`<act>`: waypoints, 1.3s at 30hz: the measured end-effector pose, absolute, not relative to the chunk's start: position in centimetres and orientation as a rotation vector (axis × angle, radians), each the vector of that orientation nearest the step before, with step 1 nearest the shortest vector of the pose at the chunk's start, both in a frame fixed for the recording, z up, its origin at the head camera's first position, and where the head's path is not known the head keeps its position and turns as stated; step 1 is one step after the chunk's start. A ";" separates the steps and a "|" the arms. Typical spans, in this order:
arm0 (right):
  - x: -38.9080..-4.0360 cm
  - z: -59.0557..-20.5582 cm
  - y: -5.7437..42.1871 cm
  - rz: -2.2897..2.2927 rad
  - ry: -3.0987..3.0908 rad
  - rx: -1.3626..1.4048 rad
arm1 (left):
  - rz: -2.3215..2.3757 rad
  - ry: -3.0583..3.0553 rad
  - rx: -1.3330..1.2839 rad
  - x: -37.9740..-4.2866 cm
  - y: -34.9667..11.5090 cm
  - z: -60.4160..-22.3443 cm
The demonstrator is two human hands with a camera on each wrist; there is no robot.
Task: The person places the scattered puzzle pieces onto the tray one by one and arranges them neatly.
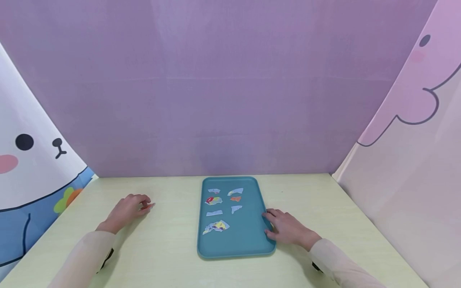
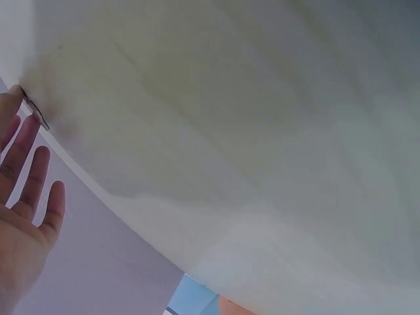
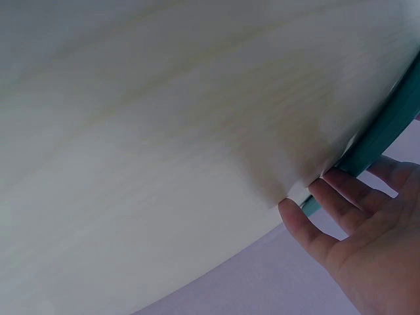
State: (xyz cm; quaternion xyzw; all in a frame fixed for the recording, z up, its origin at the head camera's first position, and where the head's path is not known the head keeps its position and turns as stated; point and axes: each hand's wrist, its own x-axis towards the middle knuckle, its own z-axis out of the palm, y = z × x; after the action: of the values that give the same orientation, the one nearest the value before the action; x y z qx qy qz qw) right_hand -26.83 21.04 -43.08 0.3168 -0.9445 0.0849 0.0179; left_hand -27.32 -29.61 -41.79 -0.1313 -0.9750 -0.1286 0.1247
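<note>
To the left on the table, my left hand (image 1: pixel 127 210) pinches a small thin torn scrap (image 2: pixel 38 111) between thumb and index finger; the other fingers stay spread in the left wrist view. Only a little of the scrap shows past the fingertips. At the right edge of a teal tray (image 1: pixel 248 240) rests my right hand (image 1: pixel 289 229), its fingers loosely extended and touching the rim. Several torn scraps lie on the tray in two rough columns, among them an orange scrap (image 1: pixel 235 199), a red and yellow scrap (image 1: pixel 214 201) and a larger yellow-patterned one (image 1: pixel 216 227).
The pale wood-grain table (image 1: pixel 173 240) runs back to a purple wall panel (image 1: pixel 223 88). Cartoon-printed panels stand at the left (image 1: pixel 32 176) and right (image 1: pixel 414 168). Bare tabletop lies between my left hand and the tray.
</note>
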 end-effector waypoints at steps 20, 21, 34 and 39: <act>-26.8 -43.0 21.0 0.239 -2.937 0.975 | -0.288 -2.798 -0.487 -27.5 -28.5 -41.5; -26.8 -43.0 21.0 0.238 -2.940 0.972 | -0.285 -2.792 -0.496 -27.5 -28.4 -41.4; -27.0 -43.2 20.9 0.248 -2.950 0.975 | -0.223 -2.702 -0.619 -27.4 -25.8 -41.4; -26.9 -43.2 20.9 0.257 -2.951 0.971 | -0.215 -2.672 -0.666 -27.2 -24.1 -41.4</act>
State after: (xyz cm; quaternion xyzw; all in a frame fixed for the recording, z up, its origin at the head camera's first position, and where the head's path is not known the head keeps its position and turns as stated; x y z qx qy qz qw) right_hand -26.92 20.91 -43.15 0.3114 -0.9466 0.0826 0.0120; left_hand -27.21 -24.05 -41.40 -0.2367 -0.9500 -0.0765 0.1887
